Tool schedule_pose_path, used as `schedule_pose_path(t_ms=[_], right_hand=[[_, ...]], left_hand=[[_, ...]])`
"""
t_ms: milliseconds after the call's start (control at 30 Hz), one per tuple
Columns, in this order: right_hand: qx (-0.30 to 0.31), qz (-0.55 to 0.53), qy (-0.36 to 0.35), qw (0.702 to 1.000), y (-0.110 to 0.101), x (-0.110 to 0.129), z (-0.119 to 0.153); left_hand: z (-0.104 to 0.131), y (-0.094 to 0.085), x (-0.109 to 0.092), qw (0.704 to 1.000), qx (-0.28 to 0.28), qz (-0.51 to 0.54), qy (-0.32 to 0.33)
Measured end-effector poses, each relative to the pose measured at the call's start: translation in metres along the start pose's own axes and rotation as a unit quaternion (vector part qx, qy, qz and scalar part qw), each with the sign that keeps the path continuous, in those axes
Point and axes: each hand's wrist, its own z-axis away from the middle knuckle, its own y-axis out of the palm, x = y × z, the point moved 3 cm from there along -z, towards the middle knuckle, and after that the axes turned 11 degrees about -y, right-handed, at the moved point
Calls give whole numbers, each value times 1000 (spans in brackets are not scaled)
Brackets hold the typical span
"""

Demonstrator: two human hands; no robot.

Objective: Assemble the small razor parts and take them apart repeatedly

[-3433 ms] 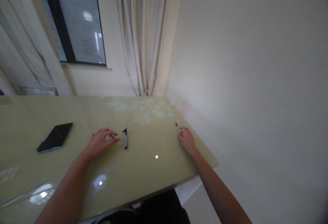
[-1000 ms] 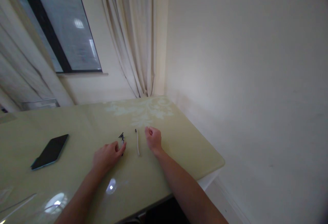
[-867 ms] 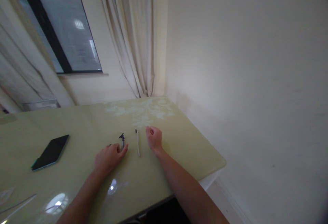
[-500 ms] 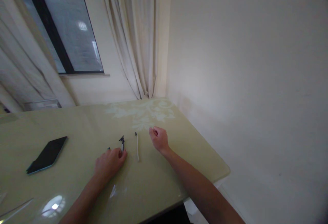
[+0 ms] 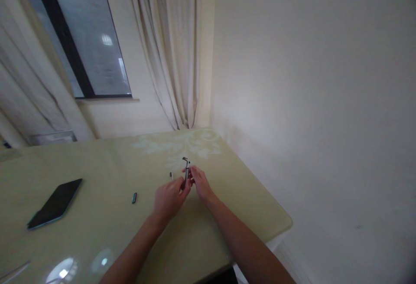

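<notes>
My left hand (image 5: 170, 198) is closed around the handle of a razor (image 5: 186, 174), which stands upright with its dark, angled head at the top. Close against it, my right hand (image 5: 200, 183) pinches at the upper handle with bent fingers; its fingertips are partly hidden. Behind my left hand lies a white toothbrush (image 5: 172, 176) with a dark-bristled head; the hand covers most of its handle. A small dark piece that looks like a blade cartridge (image 5: 134, 197) lies on the table to the left.
A black tablet-like slab (image 5: 55, 204) lies on the left of the glossy table (image 5: 110, 180). At the lower left edge is a thin shiny object (image 5: 16, 271), cut off by the frame. A wall (image 5: 308, 102) borders the right side; curtains (image 5: 169, 50) hang behind.
My left hand has carried the razor to the right, uncovering the small dark piece. My right hand has moved slightly down and left, from a closed fist to fingers at the razor.
</notes>
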Motion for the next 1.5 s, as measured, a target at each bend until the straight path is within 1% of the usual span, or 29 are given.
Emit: schedule_pose_path(t_ms=[67,133,200,267,300,367,433,533,600,667,733,933,1133,1267,1500], right_hand=[[4,-13,-16,1000,0,3,1],[11,-24,-21,999,1,6,2],[24,-41,-18,999,2,6,3],[34,-64,-14,997,3,6,4],[40,-79,-8,996,4,6,5],[59,-105,16,993,6,6,8],[82,-112,47,989,8,8,10],[114,-85,69,987,11,13,14],[132,-72,70,986,12,17,16],[144,-66,66,985,12,18,18],[149,-63,59,985,11,17,18],[168,-55,64,982,8,11,19],[177,-63,74,979,8,12,20],[179,-64,75,979,8,11,19],[180,-77,77,978,8,7,19]], left_hand=[[3,11,-1,1000,8,6,18],[7,16,4,999,17,21,26],[10,16,10,997,32,64,40],[10,12,18,987,47,145,43],[8,9,23,979,49,193,32],[3,3,33,954,46,295,-10],[-2,0,40,919,48,389,-52],[-7,1,46,860,77,498,-79],[-7,4,48,832,105,538,-86],[-7,9,49,815,131,558,-90],[-7,14,51,803,149,569,-93],[-9,18,58,780,156,601,-73],[-7,22,62,782,172,595,-67],[-7,25,63,775,187,601,-61],[-9,32,65,764,180,615,-74]])
